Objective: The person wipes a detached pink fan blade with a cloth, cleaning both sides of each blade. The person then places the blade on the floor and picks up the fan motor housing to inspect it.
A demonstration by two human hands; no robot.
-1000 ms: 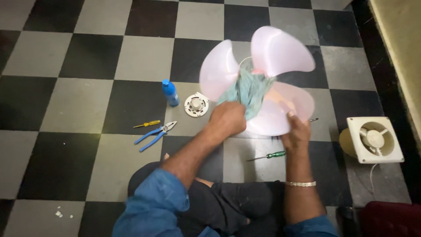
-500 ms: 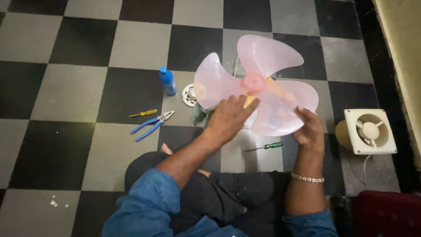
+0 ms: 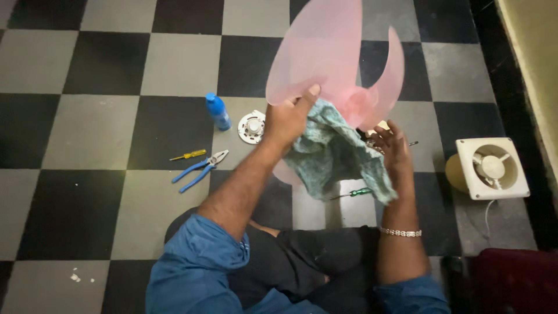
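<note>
On the black-and-grey chequered tile floor (image 3: 116, 64), from the left, we note a small yellow-handled screwdriver (image 3: 187, 155), blue-handled pliers (image 3: 200, 169), a blue plastic bottle (image 3: 218, 111) and a round white plastic cap (image 3: 252, 127).

Our left hand (image 3: 288, 120) is closed, thumb on top, on the lower edge of the translucent pink plastic fan blade (image 3: 331, 58), raised off the floor and tilted, with a teal cloth (image 3: 331, 154) bunched beneath the grip. Our right hand (image 3: 394, 150) is spread half open against the cloth below the hub; we cannot tell whether it grips.

A green-handled screwdriver (image 3: 356, 192) lies below. A white square exhaust fan (image 3: 491, 168) stands far right.

We judge wiping as under way, not complete.
</note>
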